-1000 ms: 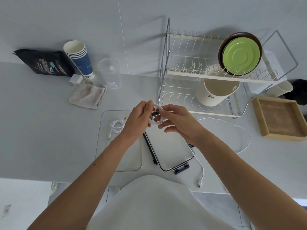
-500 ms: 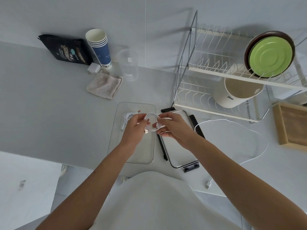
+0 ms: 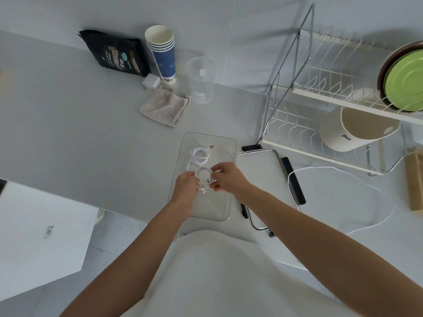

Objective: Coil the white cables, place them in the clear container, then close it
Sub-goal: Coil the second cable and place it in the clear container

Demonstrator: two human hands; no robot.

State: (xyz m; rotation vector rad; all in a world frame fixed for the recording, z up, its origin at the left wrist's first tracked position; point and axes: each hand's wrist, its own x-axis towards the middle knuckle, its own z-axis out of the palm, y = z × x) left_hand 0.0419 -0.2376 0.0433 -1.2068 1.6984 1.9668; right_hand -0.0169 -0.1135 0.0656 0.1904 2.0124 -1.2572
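Observation:
A clear rectangular container point(image 3: 230, 143) lies on the counter before me. One coiled white cable point(image 3: 200, 154) rests in its far part. A second small white coil point(image 3: 204, 173) sits low over the container's middle, pinched between my left hand point(image 3: 186, 183) and my right hand point(image 3: 225, 177); its USB plug point(image 3: 203, 191) hangs out below. The container's lid point(image 3: 261, 177), with black clips, lies flat just to the right. A third white cable point(image 3: 357, 179) sprawls loose across the counter at the right.
A wire dish rack point(image 3: 320, 110) with a green plate point(image 3: 405, 83) and a cream pot point(image 3: 357, 131) stands at the back right. Behind the container lie a folded cloth point(image 3: 164, 107), a clear cup point(image 3: 201, 81), stacked paper cups point(image 3: 162, 53), a white charger point(image 3: 151, 81) and a black bag point(image 3: 116, 53).
Both hands have carried the small coil leftward from above the lid and down over the container. The camera view has also shifted left.

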